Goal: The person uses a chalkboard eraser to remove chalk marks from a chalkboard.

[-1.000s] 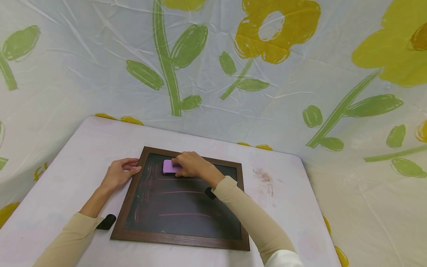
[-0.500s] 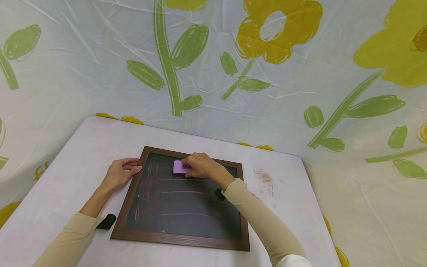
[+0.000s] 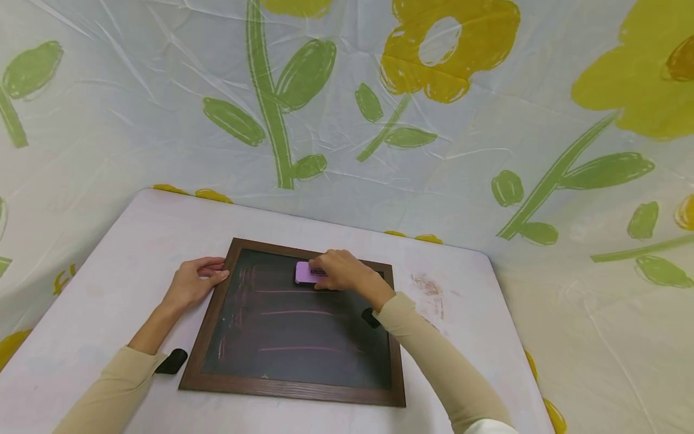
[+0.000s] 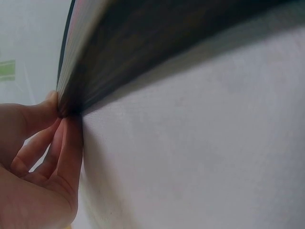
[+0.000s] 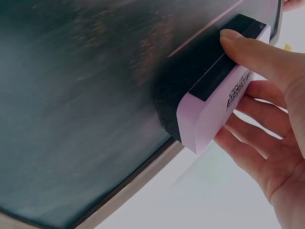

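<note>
A small chalkboard (image 3: 325,328) in a brown wooden frame lies on the table, with pink chalk lines and smudges on its dark surface. My right hand (image 3: 345,269) grips a lilac eraser (image 3: 305,272) near the board's far edge. In the right wrist view the eraser's black felt (image 5: 167,102) meets the board; my thumb is on one long side and my fingers on the other. At the frame's upper left, my left hand (image 3: 194,282) pinches the edge between thumb and fingers, as the left wrist view shows closely.
The pale table (image 3: 450,374) extends around the board. Reddish-brown chalk dust (image 3: 428,286) marks it on the right. Behind the table hangs a floral cloth (image 3: 179,138). A black wrist device (image 3: 172,361) sits at the left cuff.
My right hand has slid the eraser rightward along the board's far side. My left hand stays at the frame's edge, and the board has not moved.
</note>
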`<state>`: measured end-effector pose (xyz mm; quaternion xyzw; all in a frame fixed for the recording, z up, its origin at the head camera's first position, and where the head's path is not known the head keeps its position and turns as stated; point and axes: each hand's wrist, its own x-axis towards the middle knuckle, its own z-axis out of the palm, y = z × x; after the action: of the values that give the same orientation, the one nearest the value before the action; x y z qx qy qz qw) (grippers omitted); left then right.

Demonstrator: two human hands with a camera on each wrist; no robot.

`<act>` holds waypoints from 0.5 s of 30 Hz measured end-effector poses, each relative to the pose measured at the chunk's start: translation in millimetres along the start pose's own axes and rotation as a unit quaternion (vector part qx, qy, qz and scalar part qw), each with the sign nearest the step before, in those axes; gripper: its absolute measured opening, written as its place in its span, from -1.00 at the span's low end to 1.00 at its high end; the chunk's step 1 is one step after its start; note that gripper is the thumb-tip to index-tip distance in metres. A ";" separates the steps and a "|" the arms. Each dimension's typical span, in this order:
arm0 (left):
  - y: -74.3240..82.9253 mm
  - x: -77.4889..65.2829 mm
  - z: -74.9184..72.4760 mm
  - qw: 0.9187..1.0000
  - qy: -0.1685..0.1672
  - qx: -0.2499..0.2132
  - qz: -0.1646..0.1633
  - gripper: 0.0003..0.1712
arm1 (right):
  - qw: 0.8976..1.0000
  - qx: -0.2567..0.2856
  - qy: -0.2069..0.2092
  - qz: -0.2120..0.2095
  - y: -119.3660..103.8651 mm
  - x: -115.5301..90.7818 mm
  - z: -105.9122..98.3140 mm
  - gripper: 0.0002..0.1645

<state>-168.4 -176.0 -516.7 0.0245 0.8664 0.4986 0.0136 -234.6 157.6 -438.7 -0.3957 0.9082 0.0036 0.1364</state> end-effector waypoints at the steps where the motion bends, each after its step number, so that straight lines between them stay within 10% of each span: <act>1: 0.1 0.1 -0.1 1.000 0.000 0.000 -0.002 -0.47 | 1.000 0.001 0.001 0.001 1.0 -1.8 -0.3 -0.52; 15: -0.2 -0.4 1.2 1.000 0.002 0.004 -0.005 -0.45 | 1.000 -0.003 0.022 0.001 22.1 -28.9 4.5 -0.60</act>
<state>-168.0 -175.1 -517.4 0.0194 0.8683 0.4955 0.0141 -230.7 194.1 -438.0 -0.3950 0.9114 -0.0024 0.1151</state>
